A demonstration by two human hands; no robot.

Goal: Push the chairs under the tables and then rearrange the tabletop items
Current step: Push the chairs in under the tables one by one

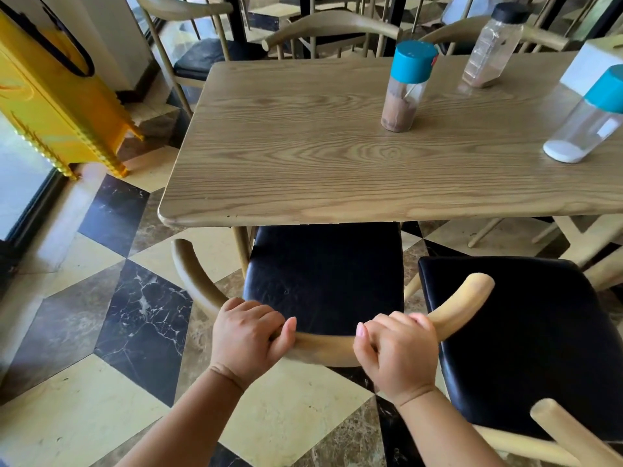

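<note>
While both fists close around its curved wooden backrest [323,348], a chair [323,281] with a black padded seat stands at the near edge of a wood-grain table [286,156], the front of the seat tucked just beneath the tabletop and the rest still out in the open. The left hand [247,342] wraps the rail on the left part of the curve, fingers curled over the top and thumb pressed along the front; the right hand [399,355] clamps the same rail a little to the right, fingers fully folded around it. A second chair [519,338], also black-seated, sits to the right of the held one, clear of the table's near edge. On the table, toward its right half, a teal-capped jar of brown powder [406,89] stands upright; beyond it, near the far edge, is a black-capped clear bottle [490,48] holding a low layer of brownish powder. At the table's right side a teal-capped jar of white powder [586,123] stands in front of a white box [590,65]. More wooden chairs [330,32] line the table's far side. Left of the table, a yellow plastic object [57,106] leans over the checkered marble floor [141,318].
</note>
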